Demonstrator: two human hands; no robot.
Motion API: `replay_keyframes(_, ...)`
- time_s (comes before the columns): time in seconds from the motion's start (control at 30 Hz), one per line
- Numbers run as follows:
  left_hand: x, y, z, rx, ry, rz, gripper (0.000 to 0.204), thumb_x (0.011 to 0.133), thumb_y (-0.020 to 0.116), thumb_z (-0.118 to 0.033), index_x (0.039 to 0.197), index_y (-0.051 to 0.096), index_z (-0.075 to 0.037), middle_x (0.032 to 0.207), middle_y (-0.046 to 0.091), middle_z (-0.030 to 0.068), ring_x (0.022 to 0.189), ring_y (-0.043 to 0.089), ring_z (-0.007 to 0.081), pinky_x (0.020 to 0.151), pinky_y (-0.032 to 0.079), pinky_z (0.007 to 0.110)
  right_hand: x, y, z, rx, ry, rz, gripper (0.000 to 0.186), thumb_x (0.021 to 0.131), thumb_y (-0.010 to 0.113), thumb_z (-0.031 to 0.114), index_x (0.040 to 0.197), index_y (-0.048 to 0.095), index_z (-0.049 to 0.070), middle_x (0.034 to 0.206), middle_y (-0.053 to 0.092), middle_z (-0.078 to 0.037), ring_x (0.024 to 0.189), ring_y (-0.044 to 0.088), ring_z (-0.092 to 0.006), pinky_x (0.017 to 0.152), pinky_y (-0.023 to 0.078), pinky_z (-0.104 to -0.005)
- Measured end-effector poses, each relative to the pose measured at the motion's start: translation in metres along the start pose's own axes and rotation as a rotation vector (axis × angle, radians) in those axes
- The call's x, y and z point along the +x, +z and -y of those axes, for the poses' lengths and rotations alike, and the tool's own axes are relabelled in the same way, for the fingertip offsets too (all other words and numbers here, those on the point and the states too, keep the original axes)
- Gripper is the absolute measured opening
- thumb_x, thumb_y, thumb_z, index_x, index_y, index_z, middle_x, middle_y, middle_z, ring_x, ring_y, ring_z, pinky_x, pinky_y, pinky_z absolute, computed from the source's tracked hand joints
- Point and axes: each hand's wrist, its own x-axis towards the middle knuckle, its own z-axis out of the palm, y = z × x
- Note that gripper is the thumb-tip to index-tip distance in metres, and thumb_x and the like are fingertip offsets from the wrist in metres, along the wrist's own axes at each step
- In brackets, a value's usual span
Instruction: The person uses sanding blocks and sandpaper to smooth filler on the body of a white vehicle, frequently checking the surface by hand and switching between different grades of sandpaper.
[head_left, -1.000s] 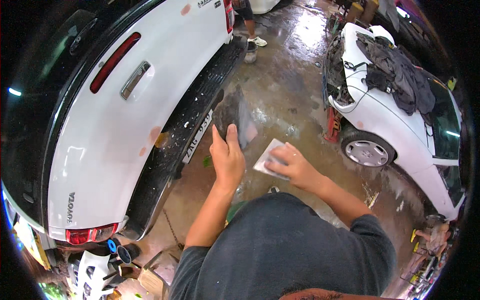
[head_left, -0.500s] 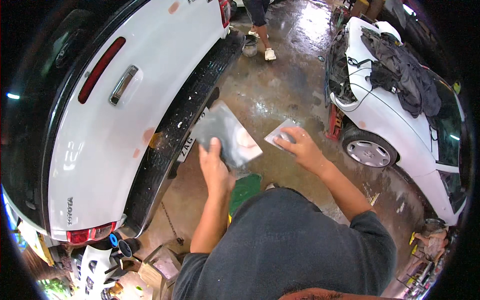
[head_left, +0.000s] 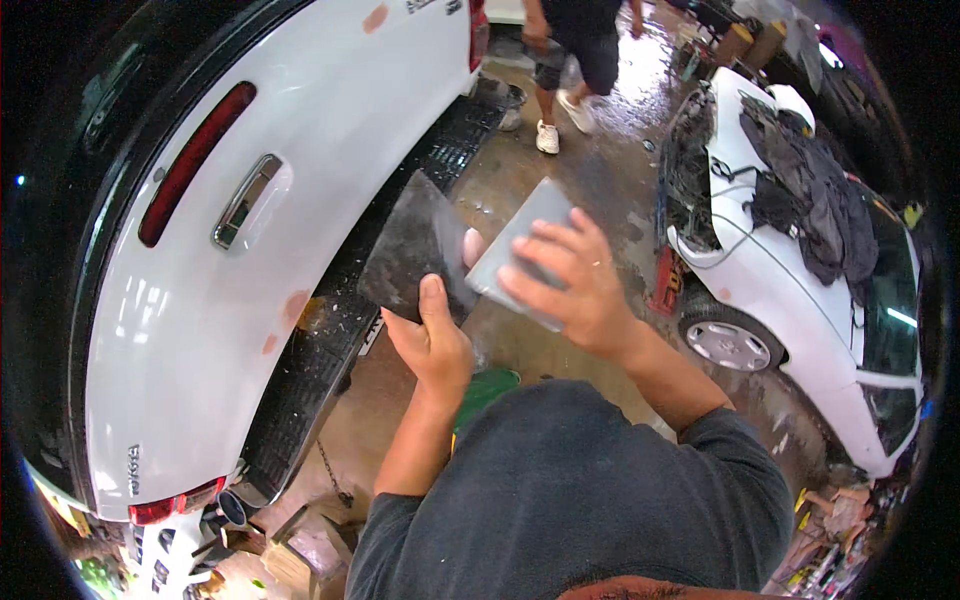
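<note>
While left hand [head_left: 435,350] grips dark-grey square plate [head_left: 408,245] by near edge, apparently leaving face clear, right hand [head_left: 582,288] clasps light-grey square plate [head_left: 534,205].

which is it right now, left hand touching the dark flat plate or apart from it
Touching: the head view shows the left hand holding the dark flat plate, its thumb lying over the plate's near edge.

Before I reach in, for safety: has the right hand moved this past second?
Yes: the right hand sits higher in view against the car wheel.
</note>
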Motion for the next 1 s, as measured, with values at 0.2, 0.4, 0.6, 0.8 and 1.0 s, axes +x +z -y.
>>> replay_keyframes(0.2, 0.052, -0.051, -0.015, 0.155, 0.207, -0.371, 0.04, 0.101, 0.056, -0.007, 0.136, 0.046, 0.009, 0.127, 0.062, 0.0153, 0.12, 0.057, 0.025, 0.103, 0.046, 0.042, 0.021, 0.079, 0.0, 0.856, 0.138, 0.349, 0.047, 0.083, 0.062, 0.002, 0.128, 0.065, 0.017, 0.136, 0.055, -0.012, 0.129, 0.051, -0.0355, 0.11, 0.037, -0.056)
replay_keyframes(0.4, 0.057, -0.15, -0.056, 0.674, 0.547, -0.585, 0.054, 0.101, 0.057, -0.015, 0.147, 0.037, 0.006, 0.146, 0.045, 0.0176, 0.13, 0.047, 0.0266, 0.111, 0.039, 0.044, 0.043, 0.135, 0.02, 2.356, 1.126, 0.42, 0.05, 0.101, 0.053, 0.013, 0.149, 0.042, 0.015, 0.151, 0.045, -0.014, 0.141, 0.041, -0.0365, 0.111, 0.035, -0.0637)
replay_keyframes(0.6, 0.015, -0.163, -0.08, 0.724, 0.594, -0.876, 0.058, 0.095, 0.062, -0.014, 0.146, 0.039, 0.005, 0.147, 0.043, 0.022, 0.127, 0.05, 0.0329, 0.107, 0.042, 0.047, 0.082, 0.167, 0.034, 2.723, 1.197, 0.942, 0.078, 0.095, 0.047, 0.065, 0.157, 0.03, 0.021, 0.158, 0.036, -0.015, 0.145, 0.032, -0.0442, 0.105, 0.028, -0.0787)
replay_keyframes(0.8, -0.048, -0.136, -0.078, 0.612, 0.573, -1.273, 0.048, 0.101, 0.055, -0.02, 0.141, 0.044, 0.005, 0.139, 0.052, 0.0179, 0.119, 0.058, 0.0288, 0.099, 0.051, 0.043, 0.12, 0.197, 0.028, 2.558, 1.26, 1.523, 0.087, 0.089, 0.046, 0.076, 0.157, 0.032, 0.024, 0.16, 0.033, -0.014, 0.147, 0.026, -0.0464, 0.104, 0.025, -0.0818)
replay_keyframes(1.0, -0.156, -0.156, 0.003, 0.224, 0.322, -1.615, 0.047, 0.099, 0.059, -0.013, 0.142, 0.044, 0.0, 0.136, 0.056, 0.0142, 0.12, 0.058, 0.0269, 0.102, 0.048, 0.045, 0.156, 0.232, 0.038, 2.485, 0.882, 2.024, 0.08, 0.086, 0.062, 0.066, 0.153, 0.04, 0.028, 0.158, 0.036, -0.013, 0.144, 0.032, -0.0464, 0.104, 0.027, -0.0801)
